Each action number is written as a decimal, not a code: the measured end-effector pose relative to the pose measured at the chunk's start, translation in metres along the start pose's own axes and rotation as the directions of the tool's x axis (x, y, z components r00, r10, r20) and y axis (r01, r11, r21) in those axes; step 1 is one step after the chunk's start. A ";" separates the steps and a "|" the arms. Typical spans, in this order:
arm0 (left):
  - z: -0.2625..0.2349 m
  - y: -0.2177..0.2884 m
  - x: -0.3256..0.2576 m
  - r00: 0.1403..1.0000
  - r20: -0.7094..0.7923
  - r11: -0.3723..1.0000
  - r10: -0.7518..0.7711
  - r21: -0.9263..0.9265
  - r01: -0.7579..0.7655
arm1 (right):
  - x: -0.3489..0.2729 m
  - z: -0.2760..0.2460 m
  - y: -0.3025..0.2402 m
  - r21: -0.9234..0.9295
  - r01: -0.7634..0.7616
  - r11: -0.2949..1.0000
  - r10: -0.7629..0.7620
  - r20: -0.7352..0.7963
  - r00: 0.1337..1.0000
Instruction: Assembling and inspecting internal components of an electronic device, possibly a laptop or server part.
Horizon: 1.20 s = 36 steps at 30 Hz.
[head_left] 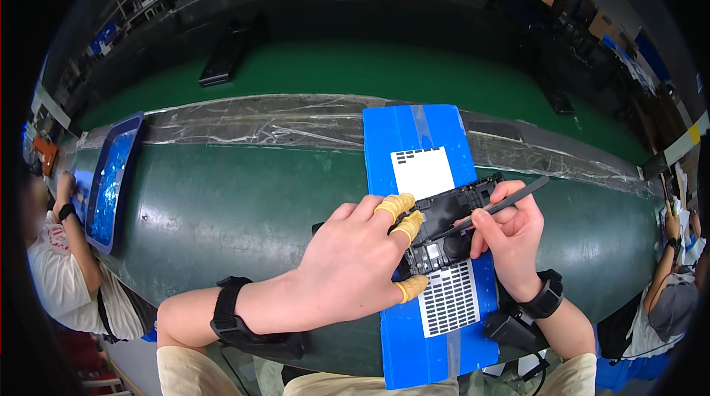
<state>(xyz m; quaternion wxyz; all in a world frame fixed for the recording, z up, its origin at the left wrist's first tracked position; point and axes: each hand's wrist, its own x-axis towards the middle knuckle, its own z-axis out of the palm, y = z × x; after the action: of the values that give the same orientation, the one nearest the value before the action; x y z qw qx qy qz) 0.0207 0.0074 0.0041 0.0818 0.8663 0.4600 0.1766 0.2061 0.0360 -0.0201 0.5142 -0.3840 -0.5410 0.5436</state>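
My left hand (353,257), with yellow finger cots on several fingertips, grips a black plastic device housing (444,211) along its left side. In my right hand (515,239) is a pair of dark tweezers (521,195), slanting down to the left. Their tips reach the inside of the housing near a round black part (457,246); whether anything is between them is too small to tell. Beneath the housing lies a white sheet (427,173) with rows of small black stickers (451,303), partly covered. It rests on a long blue board (383,141).
A blue tray (137,127) with shiny blue contents stands at the left. One person (70,278) sits to the left, another (669,285) to the right. Beyond a taped grey ledge (244,119), black devices (220,67) lie on a green surface. Black units are strapped to both my wrists.
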 end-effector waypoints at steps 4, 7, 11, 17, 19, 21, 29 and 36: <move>0.000 0.000 0.000 1.000 0.006 1.000 -0.005 0.012 0.005 | -0.001 0.002 -0.003 0.002 -0.023 1.000 0.023 -0.002 1.000; 0.000 0.000 0.000 1.000 0.017 1.000 -0.006 0.011 0.006 | 0.000 0.002 -0.004 0.000 -0.032 0.999 0.032 0.008 0.999; -0.001 0.000 0.001 1.000 0.020 1.000 -0.007 0.010 0.006 | 0.000 0.002 -0.004 -0.009 -0.036 0.999 0.036 0.003 0.999; 0.000 0.001 0.001 1.000 -0.003 1.000 -0.009 -0.002 0.009 | 0.001 0.002 -0.005 -0.002 -0.054 0.999 0.054 0.004 0.999; 0.000 0.001 0.001 1.000 -0.007 1.000 -0.009 -0.004 0.009 | 0.001 0.002 -0.005 -0.001 -0.053 0.999 0.053 0.005 0.999; 0.000 0.000 0.001 1.000 -0.004 1.000 -0.010 -0.004 0.010 | 0.001 0.002 -0.005 -0.013 -0.050 0.999 0.050 0.010 0.999; 0.000 0.000 0.001 1.000 -0.001 1.000 -0.009 -0.006 0.009 | 0.001 0.001 -0.003 -0.013 -0.035 0.999 0.036 0.018 0.999; -0.001 0.000 0.001 0.999 -0.054 0.999 0.009 -0.031 -0.011 | 0.004 0.003 -0.002 -0.007 -0.016 1.000 0.016 0.015 1.000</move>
<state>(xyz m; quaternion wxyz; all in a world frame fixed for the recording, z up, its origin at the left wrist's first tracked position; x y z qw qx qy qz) 0.0204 0.0083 0.0054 0.0822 0.8622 0.4549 0.2074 0.2031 0.0389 -0.0177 0.5044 -0.3859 -0.5435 0.5489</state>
